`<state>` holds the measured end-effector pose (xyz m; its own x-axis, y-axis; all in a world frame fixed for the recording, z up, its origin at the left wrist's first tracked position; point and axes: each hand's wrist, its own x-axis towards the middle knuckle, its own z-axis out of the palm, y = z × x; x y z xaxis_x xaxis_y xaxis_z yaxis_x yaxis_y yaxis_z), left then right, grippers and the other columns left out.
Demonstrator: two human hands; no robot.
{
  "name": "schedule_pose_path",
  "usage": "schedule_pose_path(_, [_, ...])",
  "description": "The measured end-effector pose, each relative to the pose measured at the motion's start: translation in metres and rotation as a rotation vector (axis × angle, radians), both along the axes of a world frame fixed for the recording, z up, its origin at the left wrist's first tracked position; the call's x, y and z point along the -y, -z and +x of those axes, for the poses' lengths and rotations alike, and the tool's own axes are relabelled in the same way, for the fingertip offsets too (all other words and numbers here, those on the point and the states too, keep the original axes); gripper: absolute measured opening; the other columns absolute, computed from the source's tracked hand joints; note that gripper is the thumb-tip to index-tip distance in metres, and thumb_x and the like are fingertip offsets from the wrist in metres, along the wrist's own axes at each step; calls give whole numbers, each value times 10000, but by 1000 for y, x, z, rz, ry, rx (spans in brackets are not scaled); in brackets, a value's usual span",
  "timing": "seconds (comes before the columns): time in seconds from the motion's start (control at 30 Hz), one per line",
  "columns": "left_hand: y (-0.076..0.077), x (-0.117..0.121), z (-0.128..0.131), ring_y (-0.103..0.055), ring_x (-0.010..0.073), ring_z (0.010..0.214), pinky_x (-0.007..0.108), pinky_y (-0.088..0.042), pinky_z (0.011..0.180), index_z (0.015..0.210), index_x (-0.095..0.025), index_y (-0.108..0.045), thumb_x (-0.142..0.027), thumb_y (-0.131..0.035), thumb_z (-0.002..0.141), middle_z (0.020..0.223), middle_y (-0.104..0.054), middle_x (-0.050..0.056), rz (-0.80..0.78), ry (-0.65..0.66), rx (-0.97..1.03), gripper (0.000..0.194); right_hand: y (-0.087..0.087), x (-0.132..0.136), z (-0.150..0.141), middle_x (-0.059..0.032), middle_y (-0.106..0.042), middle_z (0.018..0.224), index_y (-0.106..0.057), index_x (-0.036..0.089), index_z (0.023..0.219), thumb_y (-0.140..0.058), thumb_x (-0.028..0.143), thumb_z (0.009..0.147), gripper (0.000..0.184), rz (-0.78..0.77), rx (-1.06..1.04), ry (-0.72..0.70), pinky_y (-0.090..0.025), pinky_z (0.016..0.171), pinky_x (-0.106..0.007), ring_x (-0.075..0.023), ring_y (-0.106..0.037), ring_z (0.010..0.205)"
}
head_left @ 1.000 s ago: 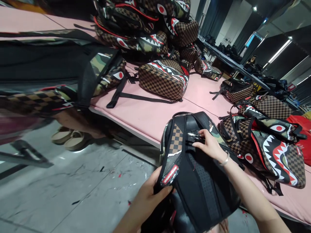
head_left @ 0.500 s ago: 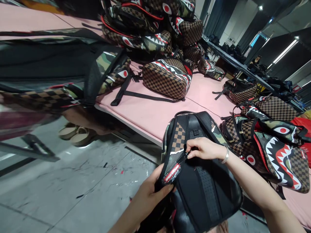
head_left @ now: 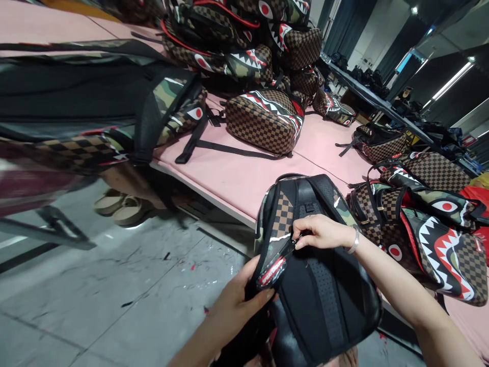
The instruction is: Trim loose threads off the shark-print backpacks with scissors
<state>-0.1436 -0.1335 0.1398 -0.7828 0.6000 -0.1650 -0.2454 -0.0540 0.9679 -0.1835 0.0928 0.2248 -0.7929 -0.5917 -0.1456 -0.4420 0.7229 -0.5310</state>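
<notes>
A backpack [head_left: 324,300] with black padded back panel and straps is tilted up at the pink table's edge, its back facing me. My left hand [head_left: 240,298] grips its left side, thumb over the edge beside a red label [head_left: 273,271] with a shiny, clear-plastic-like cover. My right hand [head_left: 319,233], a silver bangle at its wrist, is closed in a pinch just above the label, over the checkered and camouflage strap [head_left: 281,216]. Something small, dark and shiny shows at its fingertips; its kind is unclear.
On the pink table [head_left: 225,176] lie a checkered backpack [head_left: 263,122], a stack of backpacks [head_left: 233,56] and an open shark-mouth backpack [head_left: 435,244] at right. Another person's large backpack [head_left: 76,102] extends from the left. Sandals [head_left: 130,209] and scraps are on the floor.
My right hand has come down and left from the upper back panel toward the label, its fingers closing into a pinch. My left hand keeps its hold. The view has shifted slightly.
</notes>
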Motion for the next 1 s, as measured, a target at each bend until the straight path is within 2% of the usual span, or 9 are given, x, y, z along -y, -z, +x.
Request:
schedule_pose_path(0.17, [-3, 0, 2, -554, 289, 1011, 381, -450, 852, 1200, -188, -528, -317, -628, 719, 901, -664, 46, -13, -19, -15, 508, -4, 12, 2, -4, -619, 764, -550, 170, 784, -640, 284, 806, 147, 60, -40, -58, -382, 675, -218, -142, -565, 716])
schedule_pose_path(0.37, [-8, 0, 1, -555, 290, 1009, 396, -441, 872, 1235, -187, -503, -282, -615, 704, 990, -659, 50, -86, -14, -70, 551, -8, 28, 9, -10, -621, 772, -544, 177, 802, -625, 304, 818, 152, 105, -39, -86, -363, 648, -214, -148, -572, 726])
schedule_pose_path(0.6, [-14, -7, 2, -553, 275, 1029, 383, -425, 907, 1213, -176, -530, -261, -601, 681, 1119, -626, 73, -100, -49, -131, 544, -10, 36, 17, -10, -611, 763, -527, 188, 802, -574, 353, 849, 178, 155, -83, -102, -342, 617, -216, -145, -565, 712])
schedule_pose_path(0.77, [-18, -9, 4, -572, 256, 952, 341, -494, 783, 1180, -170, -540, -274, -609, 667, 1074, -633, 68, -79, -50, -49, 528, -9, 43, 23, -14, -613, 739, -520, 186, 796, -565, 349, 856, 180, 158, -117, -95, -366, 657, -230, -150, -572, 707])
schedule_pose_path(0.87, [-18, -6, 4, -571, 252, 931, 314, -505, 728, 1166, -176, -539, -298, -647, 660, 1048, -628, 64, -33, -42, 16, 532, -5, 41, 26, -10, -605, 738, -525, 183, 796, -556, 337, 865, 172, 44, -119, -58, -390, 690, -231, -142, -568, 717])
schedule_pose_path(1.0, [-15, 3, 2, -589, 214, 770, 288, -499, 631, 1137, -191, -528, -357, -673, 679, 884, -626, 36, 72, -15, 174, 508, 8, 21, 29, -15, -600, 764, -534, 180, 846, -549, 386, 859, 207, -212, -226, 183, -421, 674, -239, -137, -552, 710])
